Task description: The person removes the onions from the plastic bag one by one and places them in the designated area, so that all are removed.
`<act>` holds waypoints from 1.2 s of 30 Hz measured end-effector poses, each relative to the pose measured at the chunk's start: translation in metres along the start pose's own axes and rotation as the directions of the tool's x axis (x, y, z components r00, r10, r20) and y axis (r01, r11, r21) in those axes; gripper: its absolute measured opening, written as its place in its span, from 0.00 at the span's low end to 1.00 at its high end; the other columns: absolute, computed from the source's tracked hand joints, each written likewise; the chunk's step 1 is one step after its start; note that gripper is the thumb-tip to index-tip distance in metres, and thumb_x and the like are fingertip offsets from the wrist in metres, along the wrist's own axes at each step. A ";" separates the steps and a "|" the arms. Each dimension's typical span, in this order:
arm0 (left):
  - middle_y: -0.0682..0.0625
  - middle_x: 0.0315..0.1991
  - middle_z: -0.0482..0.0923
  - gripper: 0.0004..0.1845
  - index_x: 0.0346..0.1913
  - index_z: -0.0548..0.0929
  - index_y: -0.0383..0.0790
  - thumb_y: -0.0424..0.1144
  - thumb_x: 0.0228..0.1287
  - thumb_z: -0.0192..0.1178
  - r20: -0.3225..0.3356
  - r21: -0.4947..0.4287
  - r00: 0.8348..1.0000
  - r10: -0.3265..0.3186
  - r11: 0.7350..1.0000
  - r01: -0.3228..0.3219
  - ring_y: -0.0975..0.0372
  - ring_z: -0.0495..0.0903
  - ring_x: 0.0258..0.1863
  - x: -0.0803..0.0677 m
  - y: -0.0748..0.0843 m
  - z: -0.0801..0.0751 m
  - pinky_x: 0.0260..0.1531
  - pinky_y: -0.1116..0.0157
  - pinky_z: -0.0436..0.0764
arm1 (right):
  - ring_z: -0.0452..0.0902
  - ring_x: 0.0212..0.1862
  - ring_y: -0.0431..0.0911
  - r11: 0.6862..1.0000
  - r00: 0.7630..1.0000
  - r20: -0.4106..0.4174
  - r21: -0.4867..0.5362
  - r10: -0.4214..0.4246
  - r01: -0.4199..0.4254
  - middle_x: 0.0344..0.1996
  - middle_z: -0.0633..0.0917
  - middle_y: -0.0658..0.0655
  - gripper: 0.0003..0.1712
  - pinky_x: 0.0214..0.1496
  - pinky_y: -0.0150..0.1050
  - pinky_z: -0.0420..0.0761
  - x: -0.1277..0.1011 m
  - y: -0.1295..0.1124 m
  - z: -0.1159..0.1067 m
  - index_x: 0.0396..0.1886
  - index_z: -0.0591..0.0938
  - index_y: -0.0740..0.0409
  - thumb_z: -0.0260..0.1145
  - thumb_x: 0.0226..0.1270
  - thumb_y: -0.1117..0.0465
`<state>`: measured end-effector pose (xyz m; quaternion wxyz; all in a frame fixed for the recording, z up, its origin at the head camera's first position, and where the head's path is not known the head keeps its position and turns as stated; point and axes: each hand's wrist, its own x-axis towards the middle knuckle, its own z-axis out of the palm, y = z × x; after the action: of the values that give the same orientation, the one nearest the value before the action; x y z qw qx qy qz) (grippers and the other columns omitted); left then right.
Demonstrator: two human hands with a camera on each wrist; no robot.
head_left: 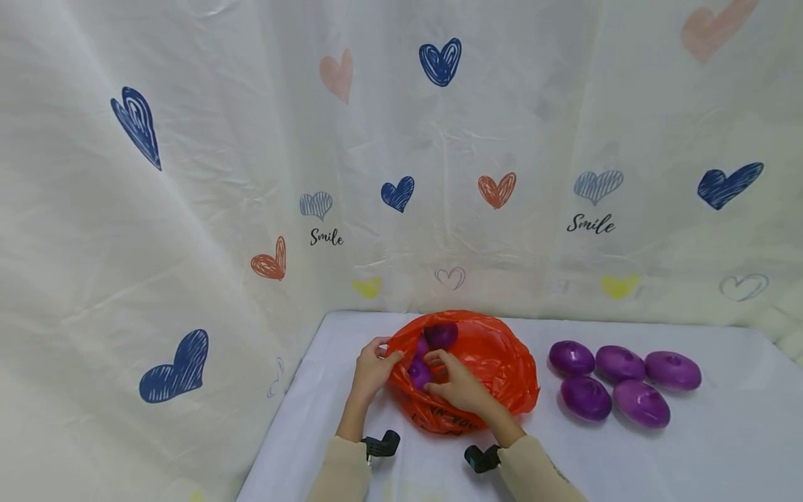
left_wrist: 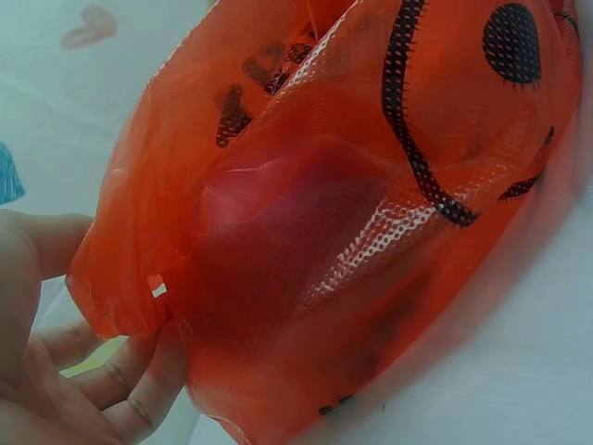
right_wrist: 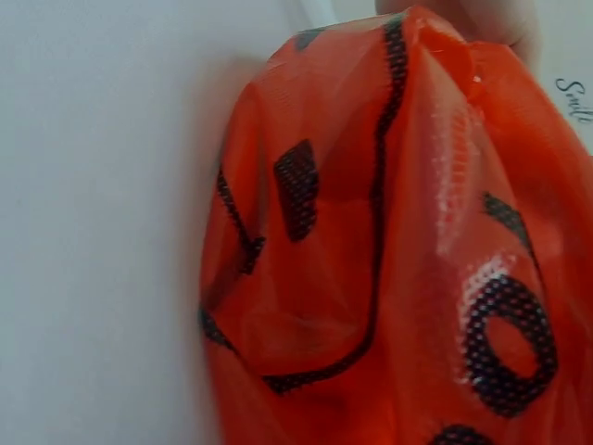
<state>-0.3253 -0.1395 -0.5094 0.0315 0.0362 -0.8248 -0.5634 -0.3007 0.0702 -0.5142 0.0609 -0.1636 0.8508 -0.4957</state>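
A red plastic bag (head_left: 495, 355) with black print lies on the table, its mouth spread wide. My left hand (head_left: 374, 369) pinches the bag's left rim; in the left wrist view the thumb and fingers (left_wrist: 139, 385) hold the thin edge. Inside the mouth, toward the left, are glossy purple oval pieces, one darker (head_left: 442, 335) at the back. My right hand (head_left: 459, 382) reaches over the near rim into the bag, thumb and fingers spread apart beside a purple oval piece (head_left: 419, 374). In the right wrist view the bag's printed side (right_wrist: 343, 232) hides most of that hand.
Several purple oval pieces (head_left: 620, 363) with small nubs sit in two rows right of the bag. A white cloth covers the table (head_left: 709, 446). Behind it hangs a white curtain (head_left: 533, 125) printed with hearts.
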 end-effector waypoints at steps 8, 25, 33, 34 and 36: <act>0.44 0.41 0.80 0.23 0.62 0.80 0.45 0.46 0.68 0.67 -0.004 0.013 1.000 0.000 1.000 0.000 0.58 0.78 0.32 0.002 -0.001 0.000 0.33 0.66 0.84 | 0.78 0.62 0.57 0.999 1.000 0.012 -0.047 0.015 -0.014 0.63 0.78 0.59 0.36 0.62 0.59 0.81 0.007 0.005 0.004 0.69 0.71 0.50 0.75 0.62 0.63; 0.44 0.40 0.80 0.22 0.62 0.80 0.43 0.45 0.67 0.67 -0.007 0.023 1.000 0.020 1.000 -0.019 0.59 0.77 0.30 0.000 0.003 -0.001 0.29 0.67 0.81 | 0.79 0.59 0.59 0.994 1.000 0.008 -0.111 -0.010 0.011 0.59 0.81 0.63 0.40 0.59 0.60 0.82 0.011 0.006 0.011 0.70 0.70 0.52 0.77 0.59 0.64; 0.44 0.40 0.80 0.23 0.62 0.80 0.43 0.45 0.67 0.66 -0.003 0.012 1.000 0.011 1.000 -0.011 0.59 0.78 0.31 -0.001 0.002 0.000 0.30 0.67 0.82 | 0.79 0.60 0.59 0.996 1.000 -0.023 -0.084 -0.013 0.011 0.61 0.80 0.62 0.39 0.60 0.60 0.82 0.009 0.007 0.012 0.68 0.71 0.52 0.78 0.58 0.64; 0.44 0.40 0.80 0.23 0.63 0.80 0.43 0.45 0.67 0.66 -0.003 0.012 1.000 0.012 1.000 -0.012 0.59 0.78 0.31 -0.001 0.002 -0.001 0.31 0.67 0.82 | 0.79 0.60 0.59 0.996 1.000 -0.027 -0.084 -0.011 0.009 0.61 0.80 0.62 0.39 0.60 0.60 0.82 0.009 0.007 0.012 0.68 0.71 0.52 0.78 0.58 0.64; 0.44 0.40 0.80 0.23 0.63 0.80 0.43 0.45 0.68 0.66 -0.004 0.011 1.000 0.007 1.000 -0.007 0.58 0.78 0.32 -0.002 0.002 -0.001 0.32 0.67 0.82 | 0.79 0.60 0.59 0.997 0.999 -0.037 -0.082 -0.008 0.005 0.61 0.80 0.61 0.39 0.59 0.60 0.82 0.008 0.007 0.011 0.68 0.72 0.51 0.79 0.58 0.63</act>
<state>-0.3233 -0.1392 -0.5068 0.0352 0.0346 -0.8278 -0.5589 -0.3073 0.0616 -0.5251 0.0370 -0.1594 0.8708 -0.4636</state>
